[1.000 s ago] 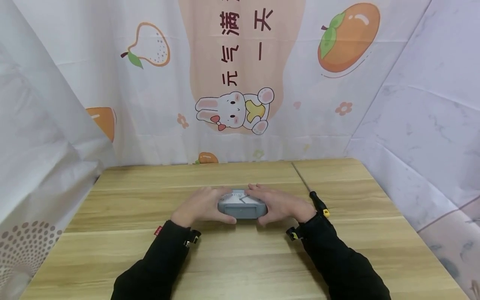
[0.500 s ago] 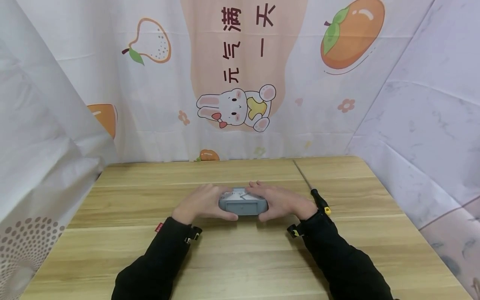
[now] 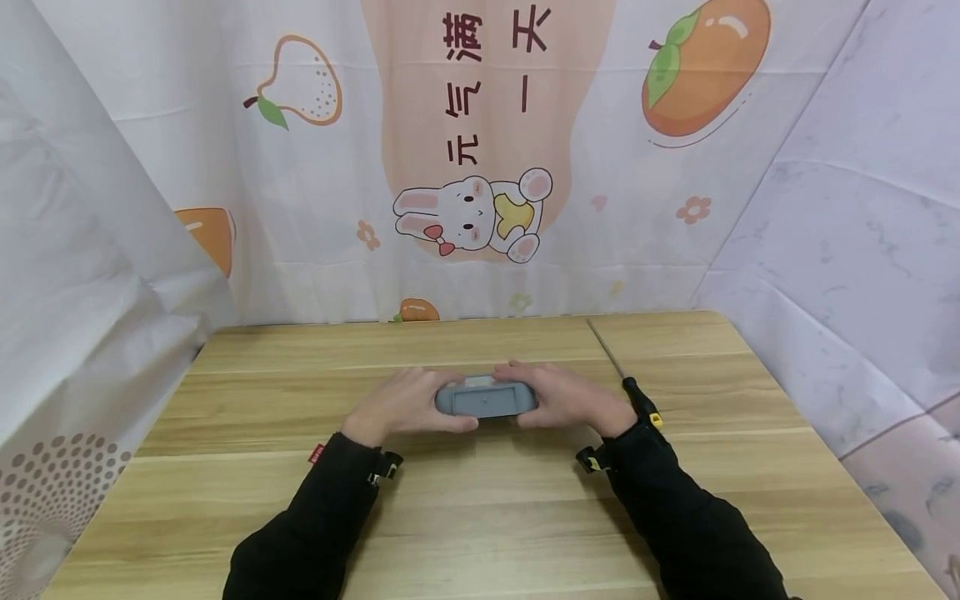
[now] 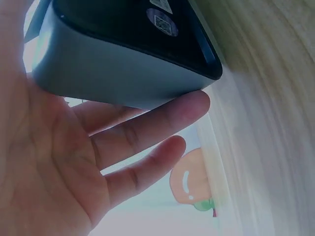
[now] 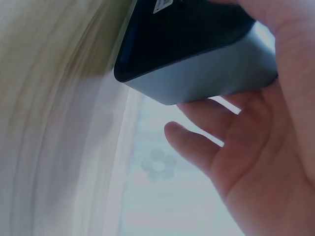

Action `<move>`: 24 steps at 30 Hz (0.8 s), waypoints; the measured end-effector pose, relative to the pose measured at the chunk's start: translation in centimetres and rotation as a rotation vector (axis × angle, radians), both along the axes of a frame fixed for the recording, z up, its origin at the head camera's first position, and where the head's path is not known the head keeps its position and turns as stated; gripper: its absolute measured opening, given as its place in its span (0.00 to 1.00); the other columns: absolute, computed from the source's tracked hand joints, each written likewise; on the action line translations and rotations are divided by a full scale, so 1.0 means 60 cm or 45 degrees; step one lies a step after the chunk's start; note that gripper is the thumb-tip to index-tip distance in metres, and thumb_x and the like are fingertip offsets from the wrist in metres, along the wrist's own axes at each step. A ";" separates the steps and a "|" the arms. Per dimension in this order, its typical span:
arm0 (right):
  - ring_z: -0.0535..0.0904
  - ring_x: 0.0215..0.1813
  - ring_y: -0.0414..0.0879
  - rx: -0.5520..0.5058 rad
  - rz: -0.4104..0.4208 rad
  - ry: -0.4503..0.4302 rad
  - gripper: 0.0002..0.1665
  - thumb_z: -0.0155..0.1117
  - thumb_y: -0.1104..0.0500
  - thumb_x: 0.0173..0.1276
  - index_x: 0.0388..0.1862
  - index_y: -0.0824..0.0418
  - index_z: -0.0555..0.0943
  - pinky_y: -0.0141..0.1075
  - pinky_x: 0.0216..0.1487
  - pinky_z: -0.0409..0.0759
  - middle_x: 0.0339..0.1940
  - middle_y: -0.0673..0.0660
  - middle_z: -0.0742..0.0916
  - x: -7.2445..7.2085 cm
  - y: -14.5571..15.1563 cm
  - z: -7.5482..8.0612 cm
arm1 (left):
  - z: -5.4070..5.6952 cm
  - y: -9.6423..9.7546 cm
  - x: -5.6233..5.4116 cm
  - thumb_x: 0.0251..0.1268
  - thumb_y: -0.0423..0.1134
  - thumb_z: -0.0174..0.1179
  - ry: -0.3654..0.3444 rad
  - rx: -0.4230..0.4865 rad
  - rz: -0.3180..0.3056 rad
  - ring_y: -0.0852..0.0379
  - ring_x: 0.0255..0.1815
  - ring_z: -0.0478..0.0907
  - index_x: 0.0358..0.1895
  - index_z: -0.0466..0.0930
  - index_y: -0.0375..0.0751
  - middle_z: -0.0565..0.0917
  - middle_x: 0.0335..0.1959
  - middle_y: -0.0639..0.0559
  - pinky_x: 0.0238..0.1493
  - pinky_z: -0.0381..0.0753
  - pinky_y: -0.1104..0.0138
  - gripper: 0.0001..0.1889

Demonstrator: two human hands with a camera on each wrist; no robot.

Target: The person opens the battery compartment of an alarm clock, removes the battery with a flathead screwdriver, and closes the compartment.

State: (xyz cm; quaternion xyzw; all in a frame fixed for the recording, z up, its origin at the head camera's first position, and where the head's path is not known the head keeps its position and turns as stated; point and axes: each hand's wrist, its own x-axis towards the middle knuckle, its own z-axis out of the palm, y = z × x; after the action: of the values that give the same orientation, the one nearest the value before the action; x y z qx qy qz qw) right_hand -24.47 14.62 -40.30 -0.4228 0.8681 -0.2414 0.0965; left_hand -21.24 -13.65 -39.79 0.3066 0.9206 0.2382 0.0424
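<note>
A grey, rounded-edged clock is held between both hands near the middle of the wooden table. Its side faces the head camera, and only a sliver of the pale face shows above. My left hand grips its left end, thumb toward me and fingers on the far side. On the right end my right hand grips it the same way. The left wrist view shows the clock's dark back, bearing a round sticker with a code. A white label shows on that back in the right wrist view.
A long screwdriver with a black and yellow handle lies right of the hands, its shaft pointing to the far edge. Its handle end is close to the right sleeve. A printed curtain hangs behind the table.
The clock has tilted in both hands: its pale face has turned mostly out of sight and its side faces the head camera more. The screwdriver has stayed in place.
</note>
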 end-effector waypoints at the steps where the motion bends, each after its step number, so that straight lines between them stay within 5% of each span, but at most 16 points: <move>1: 0.78 0.63 0.49 0.004 -0.007 0.012 0.41 0.73 0.59 0.61 0.74 0.60 0.72 0.42 0.53 0.78 0.68 0.58 0.80 0.001 -0.001 0.001 | 0.000 0.000 0.001 0.55 0.73 0.64 -0.020 0.000 0.014 0.64 0.36 0.77 0.56 0.82 0.51 0.83 0.41 0.61 0.34 0.76 0.68 0.35; 4: 0.80 0.52 0.42 0.010 -0.020 0.028 0.40 0.75 0.58 0.62 0.73 0.59 0.73 0.39 0.51 0.79 0.63 0.54 0.83 0.002 -0.003 0.001 | 0.001 -0.002 0.003 0.55 0.74 0.63 -0.073 0.010 0.037 0.64 0.39 0.77 0.59 0.81 0.53 0.83 0.43 0.62 0.37 0.77 0.67 0.36; 10: 0.80 0.52 0.42 -0.004 -0.057 0.012 0.38 0.75 0.57 0.63 0.73 0.56 0.73 0.39 0.51 0.79 0.62 0.52 0.83 -0.002 -0.003 -0.003 | 0.002 -0.003 0.002 0.55 0.77 0.60 -0.097 0.019 0.083 0.61 0.42 0.77 0.72 0.73 0.50 0.82 0.49 0.59 0.42 0.78 0.64 0.47; 17: 0.81 0.52 0.43 -0.014 -0.100 -0.006 0.37 0.74 0.56 0.65 0.73 0.55 0.73 0.40 0.51 0.79 0.60 0.53 0.84 -0.004 -0.002 -0.005 | 0.003 -0.003 0.001 0.55 0.79 0.58 -0.063 -0.037 0.142 0.59 0.40 0.78 0.76 0.66 0.51 0.82 0.47 0.54 0.41 0.78 0.63 0.50; 24: 0.82 0.51 0.40 -0.049 -0.127 -0.081 0.37 0.71 0.44 0.68 0.72 0.50 0.71 0.40 0.51 0.80 0.55 0.49 0.85 -0.005 0.002 -0.007 | 0.005 -0.001 0.000 0.65 0.74 0.53 0.040 -0.012 0.122 0.59 0.43 0.80 0.75 0.68 0.49 0.84 0.51 0.51 0.45 0.79 0.63 0.43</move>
State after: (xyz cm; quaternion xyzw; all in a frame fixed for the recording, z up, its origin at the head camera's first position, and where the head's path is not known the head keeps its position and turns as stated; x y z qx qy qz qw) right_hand -24.77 14.77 -40.71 -0.3728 0.8798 -0.2760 0.1037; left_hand -21.26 -13.73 -39.50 0.2655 0.9359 0.2308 0.0180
